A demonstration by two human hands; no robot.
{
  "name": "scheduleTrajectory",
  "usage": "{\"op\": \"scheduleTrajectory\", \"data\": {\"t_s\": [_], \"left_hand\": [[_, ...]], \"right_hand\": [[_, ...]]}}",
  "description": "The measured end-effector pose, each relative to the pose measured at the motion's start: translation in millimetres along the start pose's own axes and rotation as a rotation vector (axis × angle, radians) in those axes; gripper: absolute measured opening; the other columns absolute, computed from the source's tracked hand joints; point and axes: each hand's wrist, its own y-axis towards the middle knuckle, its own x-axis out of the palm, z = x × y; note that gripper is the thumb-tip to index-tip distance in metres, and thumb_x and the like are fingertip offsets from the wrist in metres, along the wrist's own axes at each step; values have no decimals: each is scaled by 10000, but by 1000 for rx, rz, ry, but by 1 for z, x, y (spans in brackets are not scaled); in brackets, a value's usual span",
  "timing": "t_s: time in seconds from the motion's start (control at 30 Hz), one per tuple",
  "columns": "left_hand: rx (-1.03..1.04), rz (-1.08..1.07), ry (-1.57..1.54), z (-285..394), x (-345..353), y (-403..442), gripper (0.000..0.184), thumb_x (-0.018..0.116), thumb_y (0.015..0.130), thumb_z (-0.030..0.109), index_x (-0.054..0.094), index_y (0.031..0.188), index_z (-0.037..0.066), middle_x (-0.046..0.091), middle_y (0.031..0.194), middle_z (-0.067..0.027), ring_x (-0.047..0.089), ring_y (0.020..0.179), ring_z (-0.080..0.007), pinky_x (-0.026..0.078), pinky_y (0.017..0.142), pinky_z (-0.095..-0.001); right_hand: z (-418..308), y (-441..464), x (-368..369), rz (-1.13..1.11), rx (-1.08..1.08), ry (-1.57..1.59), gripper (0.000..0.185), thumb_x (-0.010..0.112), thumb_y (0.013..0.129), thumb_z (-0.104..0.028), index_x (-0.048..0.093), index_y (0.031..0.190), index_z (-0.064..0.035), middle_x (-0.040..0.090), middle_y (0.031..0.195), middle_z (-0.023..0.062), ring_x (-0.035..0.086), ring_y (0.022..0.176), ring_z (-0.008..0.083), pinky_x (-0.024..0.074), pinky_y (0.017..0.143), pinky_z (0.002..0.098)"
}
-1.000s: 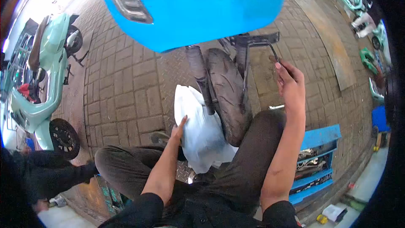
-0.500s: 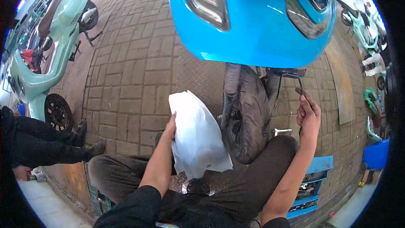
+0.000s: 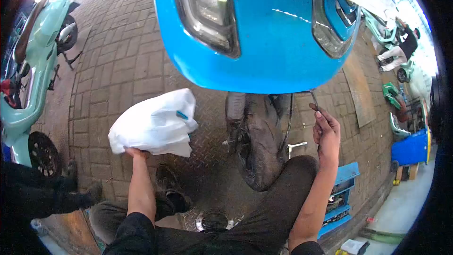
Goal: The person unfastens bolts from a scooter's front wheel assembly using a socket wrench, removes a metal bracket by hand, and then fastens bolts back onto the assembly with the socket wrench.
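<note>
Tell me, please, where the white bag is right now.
In the head view, the white bag is left of the black tyre, held at its lower edge by the left hand.

my black sleeves [image 3: 131,232], my dark trousers [image 3: 259,208], white bundle [image 3: 151,123] with small blue patch [image 3: 181,114], bright blue bodywork [image 3: 276,38], mint-green scooter [image 3: 41,59], blue toolbox [image 3: 348,174], brown brick-patterned paving [image 3: 122,66], grey diamond-patterned plate [image 3: 212,137]

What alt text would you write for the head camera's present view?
A bare left hand holds a white bundle, while the right hand holds a thin dark rod near a tyre under blue vehicle bodywork. A blue toolbox stands on the brick floor at right.
</note>
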Motion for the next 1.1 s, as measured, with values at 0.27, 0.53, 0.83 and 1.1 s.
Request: {"op": "scheduleTrajectory", "data": {"t_s": [0.27,0.53,0.83,1.1], "left_hand": [[40,180,-104,-53,-39,45,978,153,936,826,304,1671,198,300,1717,-125,322,1537,-441,277,1205,-717],[-33,162,-58,-55,-46,30,859,370,965,746,425,1600,170,447,1617,-130,447,1451,-379,398,1151,-625],[10,125,452,-48,-32,6,765,441,986,662,467,1560,156,508,1547,-123,500,1380,-346,433,1106,-589],[210,93,861,-42,11,-22,683,504,1004,587,504,1525,144,562,1485,-116,548,1316,-317,464,1067,-557]], "right_hand": [[8,5,-3,12,12,40,279,692,1025,-176,752,1240,-9,385,662,-115,331,552,19,223,503,237],[8,2,-6,-78,-54,20,296,686,1041,-206,748,1230,14,455,708,-99,371,594,27,281,535,239],[-16,-23,-52,11,-195,-129,317,641,1073,-294,728,1039,9,503,689,-42,454,631,77,379,581,279],[90,38,-113,260,-15,663,204,606,1072,-272,633,1111,-73,400,679,-28,394,513,102,263,444,283]]}}
